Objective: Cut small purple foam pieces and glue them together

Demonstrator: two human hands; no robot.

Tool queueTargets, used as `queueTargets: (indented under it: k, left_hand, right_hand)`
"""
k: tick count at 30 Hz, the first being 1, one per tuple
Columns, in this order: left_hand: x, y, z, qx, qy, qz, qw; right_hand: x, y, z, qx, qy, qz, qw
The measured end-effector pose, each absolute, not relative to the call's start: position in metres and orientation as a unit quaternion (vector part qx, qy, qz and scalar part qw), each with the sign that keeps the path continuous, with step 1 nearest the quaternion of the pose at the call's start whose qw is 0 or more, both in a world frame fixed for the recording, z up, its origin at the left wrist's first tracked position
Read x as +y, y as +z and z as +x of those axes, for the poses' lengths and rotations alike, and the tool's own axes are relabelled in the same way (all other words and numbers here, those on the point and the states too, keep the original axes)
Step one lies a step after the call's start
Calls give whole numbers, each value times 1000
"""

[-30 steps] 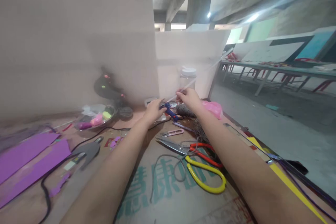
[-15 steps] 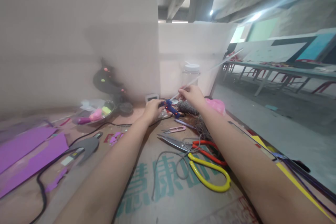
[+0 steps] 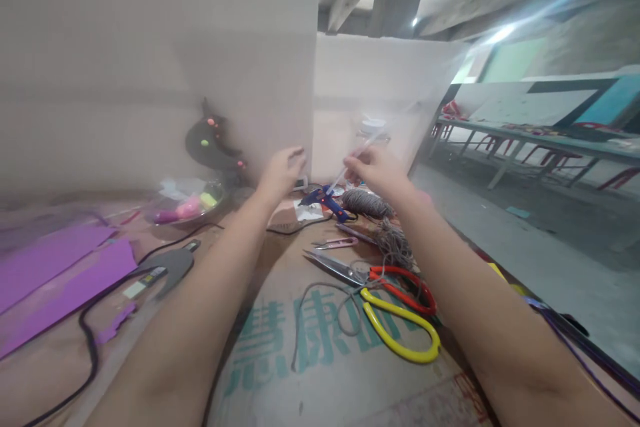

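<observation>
A blue glue gun (image 3: 323, 200) with a small red light lies on the work surface over a white scrap, its nozzle to the left. From its back a long, translucent glue stick (image 3: 339, 179) slants up to the right. My right hand (image 3: 377, 170) pinches this stick partway along; its far end is blurred. My left hand (image 3: 281, 175) is raised to the left of the gun, fingers bent but apart, holding nothing. Grey yarn (image 3: 365, 203) lies under my right wrist. Closer to me are pink thread snips (image 3: 340, 243) and scissors (image 3: 400, 333) with red and yellow handles.
A bowl (image 3: 173, 217) of coloured pieces stands left, near a dark decorated shape (image 3: 205, 140) at the wall. Purple sheets (image 3: 75, 300), a grey cutout (image 3: 175, 267) and a black cord (image 3: 87, 333) lie left. A lidded jar (image 3: 373, 125) stands behind my right hand.
My left hand has let go of the glue gun and lifted up and to the left. My right hand remains on the glue stick. The view has shifted slightly.
</observation>
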State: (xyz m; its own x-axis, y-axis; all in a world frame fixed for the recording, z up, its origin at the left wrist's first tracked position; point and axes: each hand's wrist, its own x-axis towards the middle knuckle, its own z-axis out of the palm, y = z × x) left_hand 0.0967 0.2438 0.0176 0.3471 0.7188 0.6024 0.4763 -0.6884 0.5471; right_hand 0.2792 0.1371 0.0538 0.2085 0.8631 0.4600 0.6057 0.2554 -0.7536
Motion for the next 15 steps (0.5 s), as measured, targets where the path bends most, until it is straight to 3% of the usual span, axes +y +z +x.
queueTargets:
  k: [2,5,8,10,12,15]
  left_hand:
    - [224,45,89,337,464,804,161]
    - [182,71,85,241,480,783,315]
    - [145,81,79,243,441,789,352]
    - [135,83,63,259,447,799,308]
    - [140,81,34,310,462,808,196]
    - [164,63,-22,418,354,833,76]
  right_hand:
    - [131,52,261,-664,158,-576,449]
    - [122,43,229,-729,167,-549,373]
    - [114,37,207,-770,184,-511,335]
    - [108,38,202,-790,181,-490,320]
    - [104,42,205,-803,142,-490,309]
    - [102,51,217,-799,74,-510,310]
